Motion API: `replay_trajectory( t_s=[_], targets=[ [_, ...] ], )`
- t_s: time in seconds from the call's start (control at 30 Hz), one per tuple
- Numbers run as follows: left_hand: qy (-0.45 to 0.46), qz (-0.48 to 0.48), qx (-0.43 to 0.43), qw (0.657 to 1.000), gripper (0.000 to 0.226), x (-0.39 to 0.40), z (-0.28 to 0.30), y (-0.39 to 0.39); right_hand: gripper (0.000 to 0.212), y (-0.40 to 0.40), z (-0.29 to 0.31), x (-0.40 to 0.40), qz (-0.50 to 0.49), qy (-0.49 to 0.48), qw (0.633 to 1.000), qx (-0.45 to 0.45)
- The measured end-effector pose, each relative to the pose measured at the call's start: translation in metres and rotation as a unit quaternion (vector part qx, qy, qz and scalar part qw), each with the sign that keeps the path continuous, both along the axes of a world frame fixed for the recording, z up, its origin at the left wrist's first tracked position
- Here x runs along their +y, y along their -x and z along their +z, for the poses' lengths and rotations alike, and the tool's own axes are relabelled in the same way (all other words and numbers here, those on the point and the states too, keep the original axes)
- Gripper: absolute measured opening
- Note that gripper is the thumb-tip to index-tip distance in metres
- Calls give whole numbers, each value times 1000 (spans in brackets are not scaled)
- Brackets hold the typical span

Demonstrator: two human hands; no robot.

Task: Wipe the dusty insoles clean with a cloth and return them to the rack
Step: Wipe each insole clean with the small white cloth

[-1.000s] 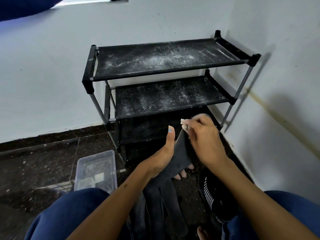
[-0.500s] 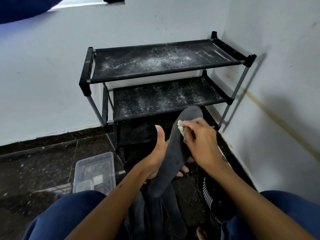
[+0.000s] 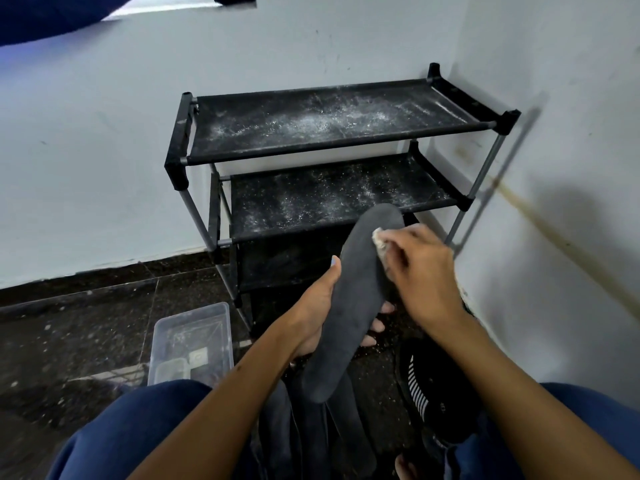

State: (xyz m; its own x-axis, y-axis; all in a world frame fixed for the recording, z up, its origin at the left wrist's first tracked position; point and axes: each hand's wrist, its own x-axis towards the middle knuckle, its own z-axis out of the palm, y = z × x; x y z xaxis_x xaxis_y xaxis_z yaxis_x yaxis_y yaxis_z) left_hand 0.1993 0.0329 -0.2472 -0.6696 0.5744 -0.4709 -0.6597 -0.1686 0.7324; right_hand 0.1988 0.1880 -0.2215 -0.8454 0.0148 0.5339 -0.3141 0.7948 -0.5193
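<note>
A dark grey insole (image 3: 353,299) is held up in front of the rack, toe end pointing up and right. My left hand (image 3: 317,311) grips it from underneath at mid length, thumb along its left edge and fingertips showing on the right side. My right hand (image 3: 420,271) pinches a small pale cloth (image 3: 380,240) against the insole's upper right edge. Other dark insoles (image 3: 346,434) lie between my knees below it. The black rack (image 3: 329,147) stands in the corner, its top two shelves speckled with white dust.
A clear plastic box (image 3: 192,344) sits on the dark floor to the left of my knee. A black slotted basket (image 3: 433,386) stands by my right leg next to the white wall (image 3: 554,237). My blue-trousered knees fill the bottom corners.
The insole has swung from edge-on to facing me, its toe end now showing above my right hand. My right hand with the cloth slid a little down and right along it.
</note>
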Motion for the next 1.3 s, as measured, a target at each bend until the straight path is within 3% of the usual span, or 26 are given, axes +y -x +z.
replay_trajectory(
  t_s=[0.13,0.37,0.53,0.67,0.8,1.03,1.23,1.3],
  targets=[
    [12,-27,15,999,85,2,0,-2,18,6,0,13,-78,30,996,-12],
    [2,106,-19,994,69,-1,-1,4,20,-18,-19,-31,107,3,993,-45],
    [14,87,-14,996,77,-2,-1,3,16,-5,-12,-14,11,24,999,-45],
    [16,139,-23,990,71,0,1,3,18,-20,-20,-28,99,4,991,-90],
    [12,198,-21,980,81,-8,0,11,18,-40,-28,-51,189,34,974,-123],
    [-35,252,-14,967,82,-9,0,15,7,-24,-24,-38,90,-26,992,-87],
    [-24,279,5,960,84,-9,2,19,12,-42,-23,-48,224,56,956,-178],
    [-36,285,7,958,87,-10,4,22,11,-37,-21,-40,215,36,953,-209]
  ],
)
